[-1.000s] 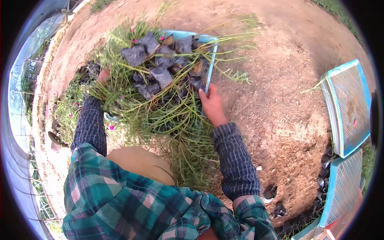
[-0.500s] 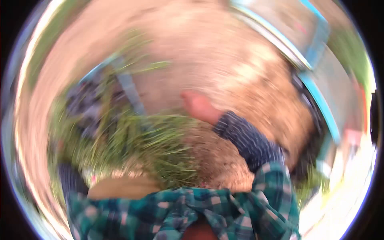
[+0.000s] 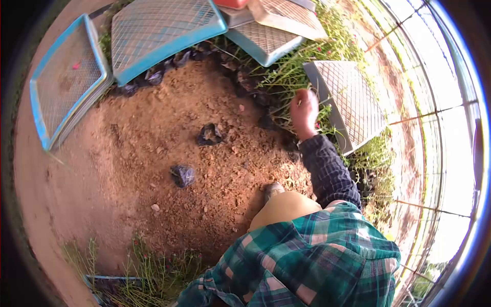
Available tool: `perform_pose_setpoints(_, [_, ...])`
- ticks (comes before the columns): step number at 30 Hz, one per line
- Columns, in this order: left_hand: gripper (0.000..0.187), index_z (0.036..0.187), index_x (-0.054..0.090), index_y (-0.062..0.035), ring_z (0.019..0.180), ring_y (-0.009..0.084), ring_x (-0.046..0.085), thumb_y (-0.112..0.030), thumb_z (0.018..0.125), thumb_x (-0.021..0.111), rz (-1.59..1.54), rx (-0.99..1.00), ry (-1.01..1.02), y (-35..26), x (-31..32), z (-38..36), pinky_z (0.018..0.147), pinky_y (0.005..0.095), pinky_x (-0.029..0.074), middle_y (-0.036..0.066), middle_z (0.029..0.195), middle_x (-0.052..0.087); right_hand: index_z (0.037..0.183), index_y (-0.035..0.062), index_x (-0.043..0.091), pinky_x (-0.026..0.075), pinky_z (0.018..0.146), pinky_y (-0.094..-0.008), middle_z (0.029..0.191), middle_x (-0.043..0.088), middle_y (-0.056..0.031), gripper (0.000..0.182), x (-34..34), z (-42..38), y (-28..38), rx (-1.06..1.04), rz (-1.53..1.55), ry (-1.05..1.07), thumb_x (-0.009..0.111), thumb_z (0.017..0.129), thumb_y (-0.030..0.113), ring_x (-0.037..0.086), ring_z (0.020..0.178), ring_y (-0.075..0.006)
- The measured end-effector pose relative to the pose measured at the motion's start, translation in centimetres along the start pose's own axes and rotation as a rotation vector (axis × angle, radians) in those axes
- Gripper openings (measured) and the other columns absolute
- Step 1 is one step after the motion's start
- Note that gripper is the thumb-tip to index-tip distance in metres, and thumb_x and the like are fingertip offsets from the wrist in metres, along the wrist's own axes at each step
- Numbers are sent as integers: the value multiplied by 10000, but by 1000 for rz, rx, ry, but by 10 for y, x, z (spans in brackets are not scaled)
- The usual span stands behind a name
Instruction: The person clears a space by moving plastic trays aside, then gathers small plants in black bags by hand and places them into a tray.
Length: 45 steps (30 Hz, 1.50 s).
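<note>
My right hand (image 3: 305, 111) is stretched out to the upper right with its fingers curled. It is in among thin green plants (image 3: 280, 84) with small pink flowers, beside an upturned grey mesh crate (image 3: 353, 100). Whatever the fingers hold, if anything, cannot be made out. My left arm runs off the bottom edge, and my left hand is out of sight. On the bare soil lie a small black plastic bag (image 3: 182, 175) and a torn ring of black plastic (image 3: 210, 135).
Blue-rimmed mesh crates (image 3: 166, 38) stand along the top, with another blue crate (image 3: 69, 82) at the upper left. More plants (image 3: 148, 266) grow at the lower left, by a thin blue edge (image 3: 112, 277). A wire fence (image 3: 434, 110) curves along the right.
My view has swung to the right, from the plants and blue crate toward the mesh crates and fence. My right hand has moved from over bare ground to the plants.
</note>
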State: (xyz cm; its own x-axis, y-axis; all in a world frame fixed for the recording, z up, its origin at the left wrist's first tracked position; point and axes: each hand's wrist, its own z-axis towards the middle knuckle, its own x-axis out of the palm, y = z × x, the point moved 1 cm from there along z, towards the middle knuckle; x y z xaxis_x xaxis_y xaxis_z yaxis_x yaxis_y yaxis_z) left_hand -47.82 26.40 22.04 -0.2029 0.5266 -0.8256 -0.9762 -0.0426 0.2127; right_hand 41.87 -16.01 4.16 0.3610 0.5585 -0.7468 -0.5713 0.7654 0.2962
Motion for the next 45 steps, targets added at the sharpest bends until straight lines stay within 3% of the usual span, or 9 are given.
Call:
perform_pose_setpoints(4, [421,1243,475,101,1104,347,527,-135,893,462,-340,426,58,-152,49,84,974,364,385,268,1162,559,1284,39,446,318,1047,-426,1269,468,-167,547,-77,27,-89,577,-628,379,624,767,39,417,1202,-300])
perform_pose_setpoints(10, [414,1265,500,-46,1220,327,430,-111,861,558,-866,957,433,-496,68,-7,1041,420,319,165,1264,509,1454,49,178,165,1042,-639,1463,265,-224,804,-89,-51,-163,361,-758,532,601,786,195,215,1361,-402])
perform_pose_setpoints(16, [609,1372,397,-153,1308,318,341,-371,852,630,-833,1308,796,-717,-43,-187,1088,486,287,136,1390,402,1456,51,163,160,1100,-561,1496,198,-185,956,-103,-55,-116,289,-646,598,727,695,176,144,1396,-368])
perform_pose_setpoints(20, [539,1163,564,-148,1151,308,441,-310,684,751,-635,1535,524,-730,-23,-228,973,550,342,65,1165,508,1450,85,218,230,1055,-560,1469,288,-167,750,-104,-57,-155,263,-730,523,579,796,158,258,1352,-398])
perform_pose_setpoints(26, [334,1038,577,-62,982,369,480,-163,733,667,-930,1191,769,-633,12,-199,880,433,407,169,1021,472,1291,46,348,484,763,-521,1167,521,-186,568,-153,4,-188,396,-733,209,582,824,268,579,981,-391])
perform_pose_setpoints(31, [455,1159,517,-52,1001,358,482,-209,768,690,-926,749,816,-572,7,-244,876,432,406,171,1010,482,1204,71,481,498,792,-450,983,651,-189,560,-187,66,-167,551,-557,-313,623,732,337,649,887,-344])
perform_pose_setpoints(35, [420,1135,533,-70,1018,335,488,-227,775,681,-1024,1242,1102,-558,-34,-305,900,399,393,159,1017,525,1112,-6,533,520,774,-354,968,643,-145,471,-199,88,-149,267,-67,-741,707,690,113,633,825,-242])
perform_pose_setpoints(40, [552,1356,400,-48,1259,318,416,-346,916,551,-1111,1531,1796,-563,-85,-332,1052,396,328,199,1337,434,1069,-12,552,528,722,-381,921,617,-127,297,-186,115,-68,308,1090,-584,608,787,61,617,801,-233])
perform_pose_setpoints(45, [467,1297,397,-36,1115,295,507,-345,949,442,-1466,-174,1948,-593,-45,-187,985,495,406,183,1238,488,993,-9,550,514,674,-361,845,575,-108,292,-122,63,1,593,1352,181,542,800,210,591,750,-220])
